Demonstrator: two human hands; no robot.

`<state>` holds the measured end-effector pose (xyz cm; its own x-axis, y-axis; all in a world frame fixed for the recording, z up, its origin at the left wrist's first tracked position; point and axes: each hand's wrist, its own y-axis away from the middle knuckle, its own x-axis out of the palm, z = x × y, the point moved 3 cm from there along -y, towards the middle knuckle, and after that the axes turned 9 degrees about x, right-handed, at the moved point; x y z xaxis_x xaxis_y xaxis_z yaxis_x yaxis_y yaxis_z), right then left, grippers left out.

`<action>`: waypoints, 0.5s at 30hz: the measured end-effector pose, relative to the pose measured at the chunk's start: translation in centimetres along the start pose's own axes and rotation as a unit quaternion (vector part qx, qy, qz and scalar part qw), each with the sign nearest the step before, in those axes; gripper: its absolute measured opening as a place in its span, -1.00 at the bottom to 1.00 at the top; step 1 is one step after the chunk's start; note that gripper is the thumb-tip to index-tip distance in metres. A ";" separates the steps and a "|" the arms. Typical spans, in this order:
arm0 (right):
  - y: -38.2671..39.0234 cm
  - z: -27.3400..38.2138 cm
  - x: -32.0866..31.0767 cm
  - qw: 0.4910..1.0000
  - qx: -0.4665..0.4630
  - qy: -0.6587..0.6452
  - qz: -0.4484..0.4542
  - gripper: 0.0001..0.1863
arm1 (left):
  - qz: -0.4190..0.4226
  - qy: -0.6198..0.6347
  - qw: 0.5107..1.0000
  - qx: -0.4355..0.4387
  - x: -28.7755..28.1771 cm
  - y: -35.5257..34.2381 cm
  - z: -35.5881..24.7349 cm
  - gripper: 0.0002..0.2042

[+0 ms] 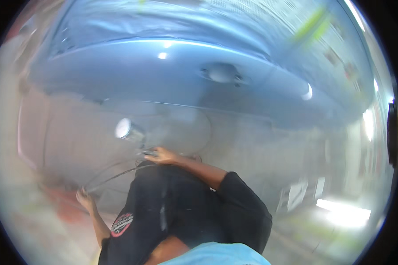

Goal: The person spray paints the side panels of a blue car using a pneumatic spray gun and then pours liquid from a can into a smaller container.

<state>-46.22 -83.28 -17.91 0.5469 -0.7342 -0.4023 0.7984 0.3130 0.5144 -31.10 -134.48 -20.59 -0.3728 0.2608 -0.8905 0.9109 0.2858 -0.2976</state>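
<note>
My right hand [163, 155] is closed around the grip of a spray gun [136, 133] in front of my body. The gun has a metallic cup with a pale, round end, blurred by motion. A dark hose [115, 176] curves from near the gun across to my left hand [84, 199], whose fingers are closed on it, out to the left side. Beyond the gun stands a light blue-grey car door panel [132, 70] with a handle recess [223, 73]. The gun is apart from the panel.
Wrinkled translucent sheeting [199, 22] covers the area above the panel. A hose-like line curves over the grey floor [234, 145]. Reddish material [62, 203] lies beside my left hand. A bright light strip [343, 213] shows at the lower right.
</note>
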 end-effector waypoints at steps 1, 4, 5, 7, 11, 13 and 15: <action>-0.6 2.5 1.1 1.000 -0.004 -0.020 0.022 -0.28 | 0.000 -0.019 1.000 0.017 -0.4 -1.2 2.0 -0.71; -2.7 11.0 3.4 0.997 -0.069 0.020 -0.015 -0.35 | 0.209 -0.025 0.972 0.100 -0.3 -4.5 10.8 -0.62; -4.2 13.5 4.5 0.997 -0.066 0.008 -0.036 -0.35 | 0.210 -0.025 0.970 0.124 0.0 -5.8 13.1 -0.62; -4.2 14.9 5.6 0.993 -0.116 -0.029 0.004 -0.41 | 0.375 -0.031 0.922 0.092 1.9 -3.4 13.4 -0.61; -2.4 17.2 5.4 0.989 -0.111 -0.081 0.048 -0.47 | 0.487 0.066 0.871 -0.012 5.2 -4.3 10.8 -0.61; -6.3 18.2 7.3 0.977 -0.131 -0.159 0.057 -0.53 | 0.493 0.103 0.864 -0.018 7.5 -8.9 11.1 -0.61; -10.4 19.6 8.9 0.973 -0.133 -0.175 0.071 -0.55 | 0.500 0.126 0.857 -0.020 9.0 -11.7 11.9 -0.61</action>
<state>-54.56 -104.89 -11.95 0.5750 -0.8174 -0.0352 0.7833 0.5375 0.3123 -42.98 -146.50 -29.21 0.5584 0.5837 -0.5895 0.7926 -0.1657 0.5868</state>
